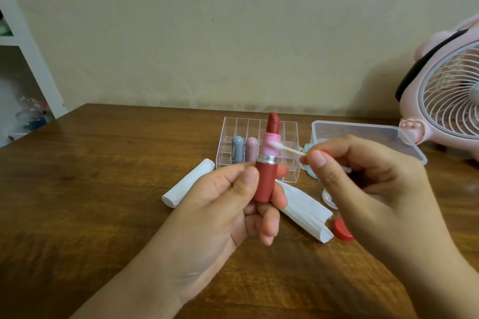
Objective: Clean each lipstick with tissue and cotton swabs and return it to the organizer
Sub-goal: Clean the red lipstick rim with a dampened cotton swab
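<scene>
Upright at frame centre, the uncapped red lipstick tube [264,179] points its bullet up, gripped by the left hand [233,204]. The right hand [363,179] pinches a wooden cotton swab [286,148], tip touching the pink collar. Below lies a brown wooden table [103,189]; behind, a beige wall [233,21].

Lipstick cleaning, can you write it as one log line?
left hand: holds red lipstick | right hand: pinches cotton swab | swab tip: on pink collar

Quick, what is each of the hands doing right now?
Left hand: grips the open red lipstick, upright.
Right hand: pinches a cotton swab against its pink collar.
</scene>
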A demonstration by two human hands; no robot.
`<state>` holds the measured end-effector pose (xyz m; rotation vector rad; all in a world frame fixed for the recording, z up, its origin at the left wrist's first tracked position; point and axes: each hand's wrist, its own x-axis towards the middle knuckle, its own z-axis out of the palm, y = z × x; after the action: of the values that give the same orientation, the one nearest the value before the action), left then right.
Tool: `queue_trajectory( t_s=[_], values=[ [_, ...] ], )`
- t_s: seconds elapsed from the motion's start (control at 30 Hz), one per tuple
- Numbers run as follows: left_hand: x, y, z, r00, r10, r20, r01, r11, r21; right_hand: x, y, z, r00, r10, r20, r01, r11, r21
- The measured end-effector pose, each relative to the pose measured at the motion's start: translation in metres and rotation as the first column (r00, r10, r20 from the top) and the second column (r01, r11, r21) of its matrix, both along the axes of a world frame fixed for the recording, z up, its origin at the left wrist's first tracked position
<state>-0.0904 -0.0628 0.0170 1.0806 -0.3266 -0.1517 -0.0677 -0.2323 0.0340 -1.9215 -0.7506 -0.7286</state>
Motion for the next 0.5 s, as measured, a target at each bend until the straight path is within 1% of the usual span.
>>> queue_trajectory(
  t_s=[0.1,0.27,0.4,0.5],
  values=[
    [0.0012,0.0007,-0.0008,0.999,0.039,0.008,-0.039,0.999,0.036,-0.0006,0.0001,-0.0012,1.000,0.031,-0.003,-0.031,0.999,-0.021],
    [0.0010,0.0001,-0.0009,0.998,0.063,0.031,-0.064,0.997,0.045,-0.0005,-0.0014,0.0007,0.999,-0.036,0.009,0.036,0.999,0.001],
    [0.0011,-0.0001,-0.0014,0.997,0.073,0.035,-0.075,0.996,0.056,-0.0015,0.0017,-0.0013,0.999,0.037,-0.012,-0.037,0.999,-0.018],
    [0.0004,-0.0011,-0.0006,0.992,0.115,0.045,-0.119,0.989,0.090,-0.0019,0.0008,-0.0004,1.000,0.016,0.005,-0.016,1.000,-0.022]
  ],
)
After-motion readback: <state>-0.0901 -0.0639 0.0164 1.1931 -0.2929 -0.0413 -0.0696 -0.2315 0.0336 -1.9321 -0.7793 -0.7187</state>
